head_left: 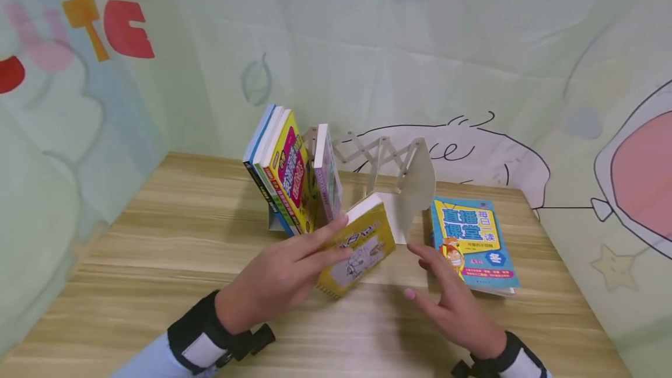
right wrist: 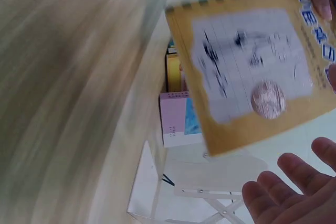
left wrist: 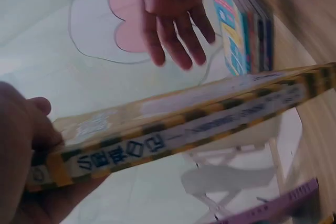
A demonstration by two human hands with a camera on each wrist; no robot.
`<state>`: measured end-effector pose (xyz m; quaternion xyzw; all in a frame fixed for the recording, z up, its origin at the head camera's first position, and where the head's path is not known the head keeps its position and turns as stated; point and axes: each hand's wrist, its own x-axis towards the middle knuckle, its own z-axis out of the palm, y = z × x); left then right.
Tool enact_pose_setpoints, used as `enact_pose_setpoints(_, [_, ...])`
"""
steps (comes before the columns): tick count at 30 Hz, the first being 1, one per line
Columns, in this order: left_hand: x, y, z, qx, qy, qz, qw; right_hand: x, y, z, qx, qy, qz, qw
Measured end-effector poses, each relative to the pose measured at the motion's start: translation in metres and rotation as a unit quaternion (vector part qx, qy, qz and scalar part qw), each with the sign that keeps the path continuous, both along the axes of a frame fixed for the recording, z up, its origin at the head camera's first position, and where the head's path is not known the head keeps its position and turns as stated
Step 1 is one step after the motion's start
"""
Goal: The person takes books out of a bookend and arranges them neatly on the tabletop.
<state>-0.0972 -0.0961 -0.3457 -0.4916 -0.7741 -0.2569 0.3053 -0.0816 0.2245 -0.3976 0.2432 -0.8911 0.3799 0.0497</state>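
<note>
My left hand [head_left: 280,273] grips a yellow book [head_left: 362,252] by its upper left part, thumb on the front cover. The book is tilted over the table, its striped spine [left wrist: 173,135] facing the left wrist camera. My right hand [head_left: 457,308] is off to the right of the book, fingers spread and holding nothing; in the right wrist view its fingers [right wrist: 302,174] are apart from the cover. Just behind the yellow book stands a white folding bookrack [head_left: 419,191]. A thin purple book [head_left: 326,174] stands in it, beside several upright books [head_left: 289,174] leaning at its left end.
A small stack of books topped by a blue and yellow one [head_left: 475,244] lies flat to the right of the rack. The wooden table [head_left: 210,238] backs onto a printed cloth wall [head_left: 315,34], with more cloth at both sides.
</note>
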Motion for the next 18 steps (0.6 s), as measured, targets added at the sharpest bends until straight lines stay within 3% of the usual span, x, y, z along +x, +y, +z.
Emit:
enact_pose_setpoints(5, [0.011, 0.0, 0.007, 0.017, -0.049, -0.084, 0.9951, 0.001, -0.003, 0.004, -0.006, -0.021, 0.003, 1.0])
enact_pose_setpoints(9, [0.017, 0.001, 0.01, 0.02, -0.06, -0.134, 0.989, 0.004, -0.005, 0.003, -0.04, -0.062, 0.057, 0.996])
enact_pose_setpoints(13, [0.018, 0.002, 0.009, 0.013, -0.09, -0.143, 0.9856, 0.007, -0.005, 0.0, -0.08, -0.079, 0.099, 0.989])
enact_pose_setpoints(18, [0.015, 0.001, 0.005, 0.028, -0.145, -0.136, 0.9797, 0.008, -0.003, -0.004, -0.112, -0.045, 0.105, 0.987])
